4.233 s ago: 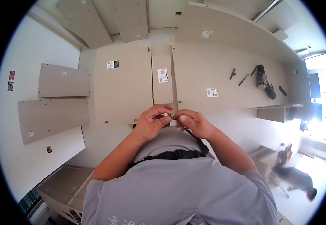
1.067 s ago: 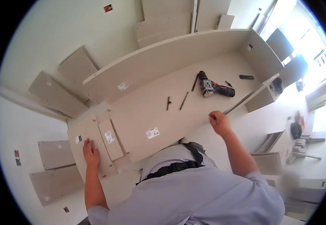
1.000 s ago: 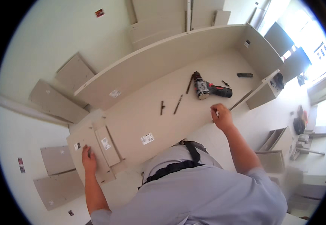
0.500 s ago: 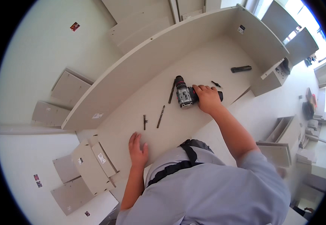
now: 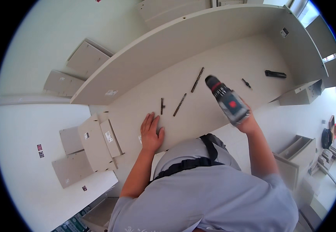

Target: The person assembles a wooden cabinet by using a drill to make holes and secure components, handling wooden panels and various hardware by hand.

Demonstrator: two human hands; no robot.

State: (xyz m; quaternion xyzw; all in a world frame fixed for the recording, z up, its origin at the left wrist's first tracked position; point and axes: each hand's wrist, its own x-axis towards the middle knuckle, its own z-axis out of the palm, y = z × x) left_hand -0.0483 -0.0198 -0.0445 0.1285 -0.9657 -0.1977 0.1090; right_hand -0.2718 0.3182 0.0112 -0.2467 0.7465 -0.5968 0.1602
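Note:
My right hand (image 5: pixel 247 120) grips a cordless drill (image 5: pixel 230 101) by its handle, most of which is hidden behind the drill body. The drill is raised off the panel and its chuck points up and to the left. On the light panel (image 5: pixel 214 116) rests my left hand (image 5: pixel 151 133), fingers spread flat. Just beyond those fingers lies a short metal bit with a side screw (image 5: pixel 162 106). Two long drill bits, one nearer (image 5: pixel 179 104) and one farther (image 5: pixel 197 80), lie between my hands. Right of the drill are a small dark bit (image 5: pixel 247 83) and a black utility knife (image 5: pixel 275 74).
A tall side board (image 5: pixel 183 42) runs along the panel's far edge, and an end board (image 5: pixel 297 46) closes the right. Loose panels lean on the wall (image 5: pixel 88 58) and lie at the left (image 5: pixel 73 166). A drawer-like box (image 5: pixel 297 149) stands at right.
My right hand has lifted the drill off the panel and swung it toward me and right. My left hand now lies flat farther onto the panel. The view has shifted.

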